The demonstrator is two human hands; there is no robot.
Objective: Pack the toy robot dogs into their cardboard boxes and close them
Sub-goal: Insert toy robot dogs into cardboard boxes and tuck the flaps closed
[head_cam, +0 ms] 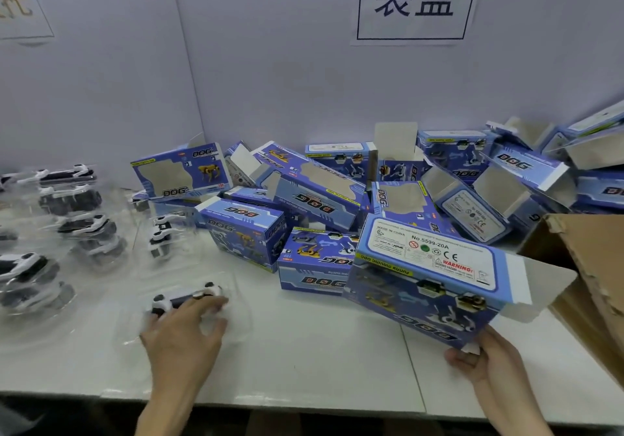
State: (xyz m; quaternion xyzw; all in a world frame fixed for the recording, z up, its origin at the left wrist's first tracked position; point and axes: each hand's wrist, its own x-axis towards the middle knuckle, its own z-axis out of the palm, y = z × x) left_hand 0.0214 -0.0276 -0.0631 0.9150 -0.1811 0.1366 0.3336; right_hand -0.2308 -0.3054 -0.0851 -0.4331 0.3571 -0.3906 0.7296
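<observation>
A white and black toy robot dog point(184, 298) lies in a clear plastic blister on the white table, left of centre. My left hand point(184, 329) reaches over it with fingers curled around the dog and its blister. My right hand point(481, 358) pinches the near bottom corner of a blue cardboard box point(429, 283), held tilted above the table with its right end flap open. The box's label side faces up.
Several more toy dogs in clear blisters point(74, 226) lie at the left. A heap of blue boxes point(314, 199), many with open flaps, fills the back of the table. A brown carton point(587, 260) stands at the right edge. A wall with a sign is behind.
</observation>
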